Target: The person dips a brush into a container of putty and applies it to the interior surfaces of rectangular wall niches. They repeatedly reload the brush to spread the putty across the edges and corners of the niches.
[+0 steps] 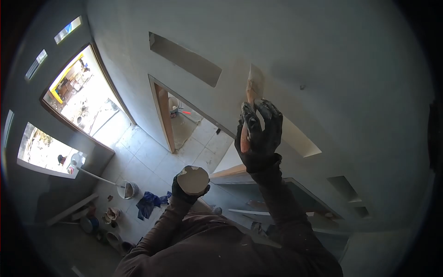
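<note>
My right hand [264, 138], in a black glove smeared with white, is closed around the handle of a putty knife [250, 94]. Its wide blade lies against the grey wall [286, 27], beside a damp-looking, beige patch. Lower down, my left hand [179, 193], also gloved in black, cups a round bowl [194, 180] from beneath. Pale, smooth paste appears to fill the bowl up to its rim. The fingers under the bowl are mostly hidden.
Recessed slots [184, 60] and a doorway [173, 115] break the wall. Far below, a bucket [128, 189], a blue plastic sheet [150, 203] and several containers stand or lie on the tiled floor [152, 166]. A bright open doorway [87, 101] is at left.
</note>
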The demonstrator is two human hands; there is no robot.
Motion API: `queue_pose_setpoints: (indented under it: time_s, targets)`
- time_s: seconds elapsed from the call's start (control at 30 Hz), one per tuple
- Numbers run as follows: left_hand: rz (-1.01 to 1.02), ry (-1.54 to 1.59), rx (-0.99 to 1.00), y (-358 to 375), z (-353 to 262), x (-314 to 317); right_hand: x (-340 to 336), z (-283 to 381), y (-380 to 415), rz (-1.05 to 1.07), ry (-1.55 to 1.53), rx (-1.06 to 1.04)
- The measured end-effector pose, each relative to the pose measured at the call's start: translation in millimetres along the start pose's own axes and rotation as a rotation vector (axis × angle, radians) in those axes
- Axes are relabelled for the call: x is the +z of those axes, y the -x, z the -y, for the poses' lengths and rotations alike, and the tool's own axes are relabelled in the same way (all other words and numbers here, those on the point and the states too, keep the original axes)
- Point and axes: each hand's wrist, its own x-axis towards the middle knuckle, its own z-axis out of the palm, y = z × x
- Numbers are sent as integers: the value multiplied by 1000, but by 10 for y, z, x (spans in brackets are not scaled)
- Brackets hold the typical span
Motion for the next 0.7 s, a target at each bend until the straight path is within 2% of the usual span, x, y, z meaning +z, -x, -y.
queue_pose_setpoints:
  time_s: [0.07, 0.13, 0.2, 0.27, 0.33, 0.4, 0.43, 0.47, 0.5, 0.53, 0.57, 0.6, 0.63, 0.67, 0.7]
  targets:
    - [27, -180, 93, -60, 37, -24, 183, 54, -24, 275, 168, -116]
    - [37, -89, 63, -83, -48, 4, 494, -49, 303, 381, 205, -183]
    - [48, -1, 41, -98, -52, 4, 734, -86, 626, 607, 222, -277]
    - [-4, 1345, -315, -65, 47, -55, 890, -96, 937, 708, 169, -260]
    - [-8, 1384, -280, -50, 114, -110, 912, -94, 1033, 799, 117, -228]
    - [4, 1406, -230, -25, 136, -184, 870, -54, 950, 764, -127, -11]
    - [-17, 1406, -217, 6, 80, -208, 860, -84, 838, 763, -133, -16]
    - [-20, 1407, -212, 7, 163, -232, 839, -172, 666, 645, -205, 1]
    - [-52, 1018, -116, 10, 322, -264, 794, -256, 467, 529, -273, 21]
    - [-78, 627, -26, 9, 413, -272, 710, -298, 174, 381, -257, -46]
    - [-73, 626, -28, 13, 356, -267, 576, -342, -55, 349, -221, 25]
    - [-104, 317, 27, 23, 232, -269, 460, -392, -241, 298, -237, 38]
    - [-132, 8, 81, 30, 151, -270, 342, -376, -358, 225, -198, -41]
    - [-129, 8, 79, 19, 138, -283, 259, -354, -407, 152, -161, -121]
    - [-134, -171, 95, 14, 129, -304, 209, -310, -371, 154, -159, -120]
